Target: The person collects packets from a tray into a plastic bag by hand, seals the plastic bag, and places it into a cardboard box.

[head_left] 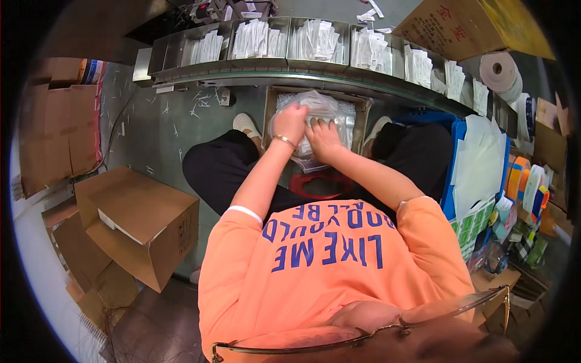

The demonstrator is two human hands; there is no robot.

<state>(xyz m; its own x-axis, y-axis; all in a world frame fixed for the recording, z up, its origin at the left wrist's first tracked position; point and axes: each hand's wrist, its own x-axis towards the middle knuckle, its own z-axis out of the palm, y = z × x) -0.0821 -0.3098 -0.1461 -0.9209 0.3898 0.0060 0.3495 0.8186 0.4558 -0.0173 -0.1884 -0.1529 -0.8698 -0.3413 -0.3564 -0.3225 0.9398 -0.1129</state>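
Note:
Between my knees stands an open cardboard box [362, 124] with a clear plastic bag [344, 115] in its mouth. My left hand [292, 123], with a bracelet at the wrist, is closed on the gathered plastic at the left of the bag. Close beside it, my right hand [324, 140] lies on the bag with its fingers slightly apart. White, blurry contents show through the plastic; I cannot make out what they are.
A metal rack [236, 77] with compartments of thin white packets [251, 39] runs across beyond the box. Open cartons [175, 233] stand at left. At right are a blue crate [451, 187], a white roll [499, 69] and a large carton [448, 27].

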